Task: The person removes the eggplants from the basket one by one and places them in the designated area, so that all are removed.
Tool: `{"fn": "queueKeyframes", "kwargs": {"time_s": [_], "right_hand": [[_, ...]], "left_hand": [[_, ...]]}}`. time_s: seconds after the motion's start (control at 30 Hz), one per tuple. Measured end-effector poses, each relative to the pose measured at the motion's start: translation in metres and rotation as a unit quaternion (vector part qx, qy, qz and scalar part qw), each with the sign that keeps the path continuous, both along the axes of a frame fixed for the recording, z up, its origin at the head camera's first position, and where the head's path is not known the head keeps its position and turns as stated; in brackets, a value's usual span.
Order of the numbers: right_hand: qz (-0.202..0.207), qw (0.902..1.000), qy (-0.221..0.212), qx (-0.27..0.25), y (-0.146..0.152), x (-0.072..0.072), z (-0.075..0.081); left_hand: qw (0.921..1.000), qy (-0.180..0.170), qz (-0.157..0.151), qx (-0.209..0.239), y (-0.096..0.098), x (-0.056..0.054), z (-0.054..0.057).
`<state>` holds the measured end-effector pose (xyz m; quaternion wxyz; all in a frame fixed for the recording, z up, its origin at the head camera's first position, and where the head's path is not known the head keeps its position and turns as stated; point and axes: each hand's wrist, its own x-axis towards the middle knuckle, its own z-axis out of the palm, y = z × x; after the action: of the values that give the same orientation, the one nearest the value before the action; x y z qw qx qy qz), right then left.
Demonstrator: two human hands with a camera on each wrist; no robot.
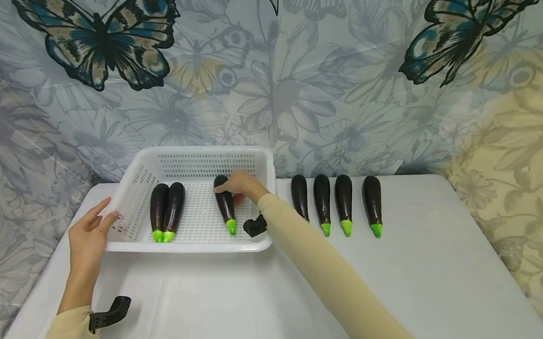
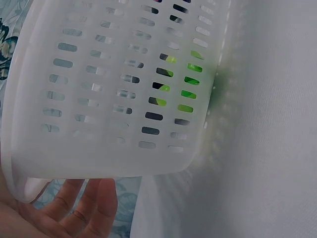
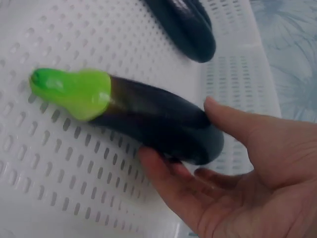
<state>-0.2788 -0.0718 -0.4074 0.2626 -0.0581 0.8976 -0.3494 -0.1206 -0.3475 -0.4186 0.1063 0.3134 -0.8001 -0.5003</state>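
A white perforated plastic basket (image 1: 192, 248) stands on the table with dark purple eggplants inside. My right hand (image 1: 243, 185) pinches one eggplant (image 1: 226, 206) by its thick end over the basket's right part, its green stem end toward me. The right wrist view shows thumb and fingers on opposite sides of that eggplant (image 3: 153, 119). At the basket's left end, my left hand (image 1: 88, 235) grips the rim, with fingers outside the wall (image 2: 84, 206). Two more eggplants, one at the left (image 1: 159, 210) and one beside it (image 1: 175, 209), lie side by side in the basket.
Right of the basket, several eggplants (image 1: 322, 200) lie in a row on the white table (image 1: 426, 263), the leftmost partly hidden by my right sleeve (image 1: 324, 275). A patterned butterfly-and-flower cloth (image 1: 294, 85) hangs behind the table.
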Motion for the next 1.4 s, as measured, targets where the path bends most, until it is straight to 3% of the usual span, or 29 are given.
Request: {"fn": "queueKeyframes", "kwargs": {"time_s": [0.33, 0.8, 1.2, 1.4], "right_hand": [[0.001, 0.9979, -0.031, -0.057, -0.0025, 0.0034, 0.0016], [0.048, 0.9890, -0.092, -0.105, 0.0044, 0.0061, 0.0071], [0.058, 0.9910, -0.073, -0.096, 0.0032, 0.0062, 0.0061], [0.041, 0.9896, -0.049, -0.129, 0.0026, 0.0086, 0.0077]], "left_hand": [[1.0000, 0.007, 0.001, 0.002, -0.0001, 0.0003, -0.0005], [0.9999, 0.010, 0.003, 0.003, 0.0004, 0.0011, 0.0001], [0.9999, 0.011, 0.006, 0.010, 0.0009, 0.0007, 0.0005], [0.9999, 0.008, 0.004, 0.006, 0.0005, 0.0010, 0.0002]]}}
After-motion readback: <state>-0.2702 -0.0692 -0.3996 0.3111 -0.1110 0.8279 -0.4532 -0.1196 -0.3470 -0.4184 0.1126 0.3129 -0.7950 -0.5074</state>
